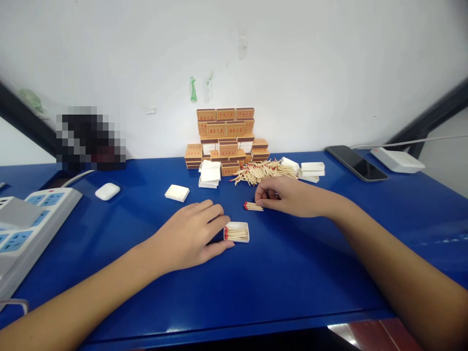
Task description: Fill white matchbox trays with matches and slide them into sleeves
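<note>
A white matchbox tray (245,239) sits on the blue table with several red-tipped matches (236,233) lying in it, heads to the left. My left hand (192,234) grips the tray's left end, thumb along the near side and fingers at the far side. Just beyond and to the right, my right hand (281,196) has its fingers curled and pinched on a small row of matches (252,206), their red heads pointing left. Behind that hand spreads a large loose pile of matches (266,170).
Stacked orange-brown matchboxes (226,129) stand against the wall. White trays (209,173) are piled before them, more trays (312,169) lie right, and one white tray (177,193) lies left. A phone (356,162), white box (398,160), earphone case (107,191) and power strip (66,197) flank the area.
</note>
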Motion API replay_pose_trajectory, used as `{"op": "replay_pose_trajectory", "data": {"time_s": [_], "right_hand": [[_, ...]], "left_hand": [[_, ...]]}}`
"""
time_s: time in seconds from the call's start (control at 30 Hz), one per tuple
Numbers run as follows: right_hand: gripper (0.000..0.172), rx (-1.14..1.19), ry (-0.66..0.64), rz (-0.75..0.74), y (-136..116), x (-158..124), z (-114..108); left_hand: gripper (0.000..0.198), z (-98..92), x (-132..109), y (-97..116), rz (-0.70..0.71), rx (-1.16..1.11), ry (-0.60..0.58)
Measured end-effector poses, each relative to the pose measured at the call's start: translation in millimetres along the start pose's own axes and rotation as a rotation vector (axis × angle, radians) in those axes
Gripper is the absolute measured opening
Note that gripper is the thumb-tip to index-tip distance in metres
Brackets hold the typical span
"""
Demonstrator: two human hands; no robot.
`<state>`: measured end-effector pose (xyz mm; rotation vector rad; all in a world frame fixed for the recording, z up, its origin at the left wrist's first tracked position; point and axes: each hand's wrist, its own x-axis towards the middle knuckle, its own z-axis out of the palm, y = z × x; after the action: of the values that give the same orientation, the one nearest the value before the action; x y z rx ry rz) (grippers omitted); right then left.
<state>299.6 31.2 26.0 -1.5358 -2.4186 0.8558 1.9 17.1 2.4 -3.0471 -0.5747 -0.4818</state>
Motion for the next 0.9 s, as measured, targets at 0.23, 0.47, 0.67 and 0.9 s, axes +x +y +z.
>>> {"op": "replay_pose_trajectory", "data": {"time_s": [0.23, 0.47, 0.67, 0.9], "right_hand": [[0.032, -0.029, 0.141, 0.055, 10, -9, -21], [0.017, -0.141, 0.117, 0.16, 28, -10, -23], [0.012, -0.159, 0.073, 0.167, 34, -3, -16], [0.009, -0.234, 0.088, 0.103, 32, -3, -11]], "left_hand": [[0.037, 0.0, -1, 0, 0.003, 0.013, 0.005], [0.037, 1.6, -1, -1, -0.007, 0.003, 0.001], [0.036, 0.6, 0, 0, 0.002, 0.015, 0.017], [0.036, -0.6, 0, 0, -0.001, 0.01, 0.008]]}}
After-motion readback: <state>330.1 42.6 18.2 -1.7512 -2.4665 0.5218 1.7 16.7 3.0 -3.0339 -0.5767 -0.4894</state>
